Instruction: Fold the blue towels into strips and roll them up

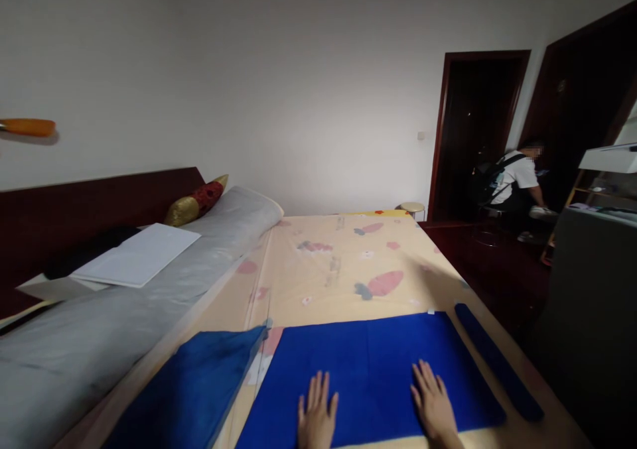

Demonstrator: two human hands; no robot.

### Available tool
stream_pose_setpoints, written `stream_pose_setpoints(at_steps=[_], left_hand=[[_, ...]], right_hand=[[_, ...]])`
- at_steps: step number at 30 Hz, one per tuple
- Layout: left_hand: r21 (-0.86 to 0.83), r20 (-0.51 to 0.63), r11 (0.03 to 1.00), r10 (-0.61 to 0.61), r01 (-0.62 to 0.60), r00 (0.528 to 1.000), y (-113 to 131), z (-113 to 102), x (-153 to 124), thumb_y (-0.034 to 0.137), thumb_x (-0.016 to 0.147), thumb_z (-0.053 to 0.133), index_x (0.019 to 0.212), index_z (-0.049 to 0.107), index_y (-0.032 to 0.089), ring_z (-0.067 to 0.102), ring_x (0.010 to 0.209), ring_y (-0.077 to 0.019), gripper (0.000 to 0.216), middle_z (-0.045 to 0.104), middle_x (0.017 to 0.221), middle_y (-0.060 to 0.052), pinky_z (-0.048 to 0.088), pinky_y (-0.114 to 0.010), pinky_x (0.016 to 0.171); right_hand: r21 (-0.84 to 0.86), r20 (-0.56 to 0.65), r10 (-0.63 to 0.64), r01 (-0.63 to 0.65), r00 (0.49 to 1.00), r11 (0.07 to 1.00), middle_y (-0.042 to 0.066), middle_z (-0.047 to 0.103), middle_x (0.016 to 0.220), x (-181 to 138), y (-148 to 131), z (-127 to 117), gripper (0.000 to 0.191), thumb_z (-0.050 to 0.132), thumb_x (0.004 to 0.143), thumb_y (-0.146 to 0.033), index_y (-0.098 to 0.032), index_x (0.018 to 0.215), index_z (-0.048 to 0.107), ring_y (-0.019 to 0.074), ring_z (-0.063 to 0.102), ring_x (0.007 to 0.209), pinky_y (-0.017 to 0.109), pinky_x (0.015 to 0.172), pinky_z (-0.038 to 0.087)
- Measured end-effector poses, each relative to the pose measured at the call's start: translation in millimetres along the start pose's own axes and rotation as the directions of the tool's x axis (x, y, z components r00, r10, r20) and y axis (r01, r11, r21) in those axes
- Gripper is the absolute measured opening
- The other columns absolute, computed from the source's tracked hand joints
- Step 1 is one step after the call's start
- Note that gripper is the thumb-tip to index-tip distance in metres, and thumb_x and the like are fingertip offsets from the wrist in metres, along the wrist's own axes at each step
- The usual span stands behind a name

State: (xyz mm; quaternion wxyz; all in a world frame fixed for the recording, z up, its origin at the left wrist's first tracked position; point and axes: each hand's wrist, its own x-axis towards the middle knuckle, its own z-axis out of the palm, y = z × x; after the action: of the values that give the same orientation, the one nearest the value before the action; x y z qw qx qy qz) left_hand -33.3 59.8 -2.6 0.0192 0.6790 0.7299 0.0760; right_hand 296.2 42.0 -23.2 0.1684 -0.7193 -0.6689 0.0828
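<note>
A rectangular blue cloth (371, 369), which looks like a towel, lies spread flat on the bed with a small white tag at its far edge. Palm down near its front edge, my left hand (317, 412) has its fingers stretched out. My right hand (432, 396) also rests flat on the cloth, fingers extended, to the right of the left one. Beside the right edge of the cloth is a narrow, folded or rolled blue strip of cloth (497, 359). Another blue cloth (194, 383), darker and less flat, lies to the left.
The bed sheet (283, 273) is cream with carrot prints. Along the left are a rolled grey blanket (219, 256), a white board (144, 253) and a red-gold pillow (196, 200). A seated person (517, 174) with a backpack is by the doors, and a dark cabinet (592, 303) stands right.
</note>
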Motion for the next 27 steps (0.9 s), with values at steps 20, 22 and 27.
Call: stream_pose_setpoints(at_steps=[20,22,27], left_hand=[[-0.058,0.002,0.961,0.271,-0.271,0.963,99,20,-14,0.033,0.092,0.025,0.142,0.02,0.034,0.032,0.14,-0.0176,0.051,0.03,0.152,0.006,0.028,-0.044,0.115],[-0.037,0.02,0.982,0.184,-0.183,0.983,78,11,-14,0.039,0.093,0.021,0.143,0.019,0.033,0.028,0.142,-0.0187,0.051,0.025,0.154,0.004,0.025,-0.048,0.116],[0.107,0.011,0.978,-0.179,0.177,0.984,-30,-20,-13,0.045,0.091,0.019,0.146,0.016,0.024,0.02,0.144,-0.0212,0.059,0.016,0.157,-0.003,0.023,-0.052,0.114]], right_hand=[[0.156,0.128,-0.311,0.291,0.942,0.944,0.0,0.024,0.153,-4,-107,15,0.051,0.025,0.096,-0.042,-0.03,0.145,0.026,0.0213,0.021,0.142,0.046,0.116,0.022],[0.117,0.088,-0.221,0.21,0.971,0.971,0.001,0.024,0.153,-5,-84,10,0.054,0.023,0.096,-0.049,-0.028,0.145,0.028,0.0226,0.021,0.142,0.047,0.116,0.021],[-0.036,-0.064,0.136,-0.138,0.989,0.99,0.006,0.02,0.155,-13,39,-8,0.066,0.022,0.091,-0.058,-0.021,0.146,0.027,0.0252,0.019,0.142,0.051,0.114,0.022]])
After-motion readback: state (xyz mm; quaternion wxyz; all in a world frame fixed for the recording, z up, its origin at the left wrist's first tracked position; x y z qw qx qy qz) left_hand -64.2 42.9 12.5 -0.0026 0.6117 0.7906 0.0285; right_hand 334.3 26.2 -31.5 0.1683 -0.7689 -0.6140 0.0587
